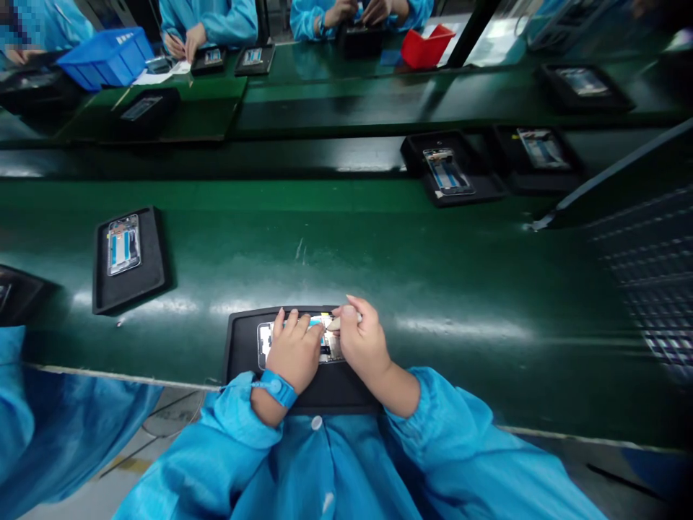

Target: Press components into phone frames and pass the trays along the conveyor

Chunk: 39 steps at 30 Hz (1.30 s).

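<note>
A phone frame with silver and blue parts lies in a black tray at the table's near edge. Across its middle rests my left hand, palm down with the fingers spread, pressing on it and holding nothing. A blue band circles that wrist. My right hand is closed around a small pale pointed tool, whose tip meets the right part of the phone frame, close to my left fingertips. The right end of the frame is hidden under my right hand.
Another tray with a phone frame sits on the green table at the left. Two more trays are at the back right. Behind, people in blue work near a blue bin and a red bin. A metal bar and mesh stand at the right.
</note>
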{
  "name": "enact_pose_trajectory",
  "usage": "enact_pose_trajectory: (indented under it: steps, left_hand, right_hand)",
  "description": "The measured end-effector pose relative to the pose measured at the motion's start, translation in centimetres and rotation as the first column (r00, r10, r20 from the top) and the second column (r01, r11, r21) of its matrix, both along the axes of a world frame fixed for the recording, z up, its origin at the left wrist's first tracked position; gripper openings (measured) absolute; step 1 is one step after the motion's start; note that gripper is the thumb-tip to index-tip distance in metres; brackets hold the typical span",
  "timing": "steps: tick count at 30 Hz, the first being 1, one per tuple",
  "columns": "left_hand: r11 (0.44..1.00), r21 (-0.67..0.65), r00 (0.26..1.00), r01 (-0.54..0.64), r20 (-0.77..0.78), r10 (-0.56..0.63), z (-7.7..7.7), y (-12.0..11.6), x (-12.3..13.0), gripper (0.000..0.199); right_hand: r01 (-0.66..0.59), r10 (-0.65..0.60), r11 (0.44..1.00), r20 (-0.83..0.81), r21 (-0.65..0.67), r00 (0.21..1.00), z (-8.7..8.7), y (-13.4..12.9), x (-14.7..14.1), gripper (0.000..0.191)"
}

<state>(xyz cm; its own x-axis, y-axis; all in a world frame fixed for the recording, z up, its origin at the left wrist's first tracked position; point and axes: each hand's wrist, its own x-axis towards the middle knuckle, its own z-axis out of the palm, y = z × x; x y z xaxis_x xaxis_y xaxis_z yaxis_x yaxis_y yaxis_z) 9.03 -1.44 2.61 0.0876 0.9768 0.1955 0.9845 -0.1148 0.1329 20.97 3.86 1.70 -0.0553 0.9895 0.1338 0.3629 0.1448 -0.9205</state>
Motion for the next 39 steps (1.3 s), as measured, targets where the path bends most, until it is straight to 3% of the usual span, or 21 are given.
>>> enact_pose_trajectory:
  steps: [14, 20, 28, 31, 33, 36, 39]
  left_hand:
    - [0.999, -0.033, 1.0, 0.015, -0.024, -0.016, -0.3, -0.2, 0.2, 0.025]
    - [0.997, -0.076, 1.0, 0.021, -0.005, -0.022, -0.2, -0.2, 0.3, 0.028]
    - [0.99, -0.117, 0.997, 0.074, 0.032, -0.07, -0.4, -0.3, 0.1, 0.031]
    - [0.995, -0.085, 0.997, 0.049, 0.065, -0.044, -0.5, -0.2, 0.0, 0.029]
    - [0.997, -0.071, 0.992, 0.014, 0.122, -0.005, -0.4, -0.1, -0.2, 0.024]
    - [0.996, -0.076, 0.976, -0.04, 0.209, 0.055, -0.2, 0.1, -0.4, 0.02]
    - [0.99, -0.118, 0.961, -0.075, 0.256, 0.103, 0.1, 0.4, -0.5, 0.018]
  right_hand:
    - [-0.048, 0.024, 0.977, 0.119, 0.206, 0.993, 0.1, -0.1, 0.0, 0.021]
    - [-0.206, 0.152, 0.941, 0.21, 0.268, 0.966, 1.0, 0.0, 0.0, 0.022]
    - [-0.427, 0.333, 0.876, 0.359, 0.225, 0.872, 1.3, 0.2, -1.2, 0.029]
    - [-0.362, 0.284, 0.899, 0.301, 0.248, 0.91, 0.9, 0.3, -1.3, 0.028]
    - [-0.256, 0.192, 0.936, 0.258, 0.24, 0.947, 0.7, 0.5, -1.3, 0.028]
    - [-0.021, 0.01, 0.995, 0.114, 0.101, 0.993, 0.7, 0.7, -1.2, 0.027]
    - [0.07, -0.071, 0.997, -0.022, -0.038, 0.997, 0.6, 0.7, -1.2, 0.028]
